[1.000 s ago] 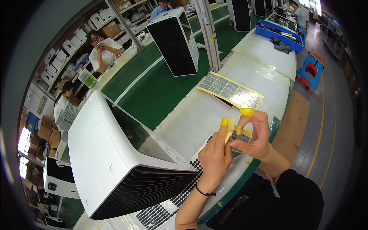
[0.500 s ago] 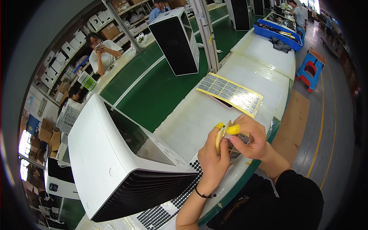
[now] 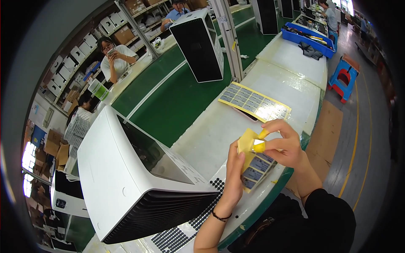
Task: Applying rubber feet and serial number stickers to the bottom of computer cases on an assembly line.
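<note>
My left hand (image 3: 234, 173) holds up a yellow-backed sheet of silver labels (image 3: 253, 165) over the front edge of the white workbench (image 3: 219, 126). My right hand (image 3: 283, 143) pinches the top corner of that sheet, with yellow finger cots on two fingertips. A large white appliance housing (image 3: 126, 177) with a dark slatted grille lies on its side just left of my hands.
A second yellow label sheet (image 3: 254, 101) lies farther along the bench. A sheet of black dots (image 3: 190, 223) sits under the housing. A black and white unit (image 3: 198, 44) stands on the green conveyor (image 3: 168, 101). Blue bin (image 3: 308, 29), blue stool (image 3: 344, 78), other people beyond.
The label sheet has been lowered and turned in my hands, and my right fingertips have shifted onto its top corner. The housing has not moved.
</note>
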Demonstrator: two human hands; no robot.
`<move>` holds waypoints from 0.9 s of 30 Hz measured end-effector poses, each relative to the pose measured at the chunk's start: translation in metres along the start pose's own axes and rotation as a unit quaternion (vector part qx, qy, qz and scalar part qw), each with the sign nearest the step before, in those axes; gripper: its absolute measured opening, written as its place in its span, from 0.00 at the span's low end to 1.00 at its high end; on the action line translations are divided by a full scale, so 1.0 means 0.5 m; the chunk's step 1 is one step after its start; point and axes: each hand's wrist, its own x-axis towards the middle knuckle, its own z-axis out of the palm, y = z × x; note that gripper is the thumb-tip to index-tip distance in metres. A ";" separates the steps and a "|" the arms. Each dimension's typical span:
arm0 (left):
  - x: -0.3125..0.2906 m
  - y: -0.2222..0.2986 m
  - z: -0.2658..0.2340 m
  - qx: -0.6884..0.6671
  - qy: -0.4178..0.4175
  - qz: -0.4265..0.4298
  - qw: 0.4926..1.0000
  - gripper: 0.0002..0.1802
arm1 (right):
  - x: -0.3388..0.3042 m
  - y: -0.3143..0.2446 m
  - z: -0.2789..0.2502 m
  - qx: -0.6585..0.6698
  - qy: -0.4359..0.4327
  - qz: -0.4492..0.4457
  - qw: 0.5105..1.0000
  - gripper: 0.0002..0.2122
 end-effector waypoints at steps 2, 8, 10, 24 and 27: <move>-0.005 0.019 0.006 -0.182 -0.029 -0.111 0.977 0.26 | 0.007 -0.025 -0.019 0.032 0.040 0.025 0.998 0.13; 0.053 0.032 0.021 -0.160 -0.006 -0.102 0.982 0.24 | 0.036 -0.024 -0.056 0.051 0.081 -0.046 0.994 0.10; 0.092 -0.005 0.016 0.014 0.106 -0.037 0.994 0.24 | 0.050 -0.022 -0.064 0.046 0.098 -0.029 0.994 0.04; -0.150 0.202 0.000 0.690 0.288 0.463 0.475 0.14 | 0.123 -0.006 -0.045 0.161 0.091 0.168 0.968 0.15; -0.154 0.272 -0.063 0.503 0.530 0.429 0.530 0.19 | 0.183 -0.034 -0.010 0.256 0.068 0.150 0.952 0.18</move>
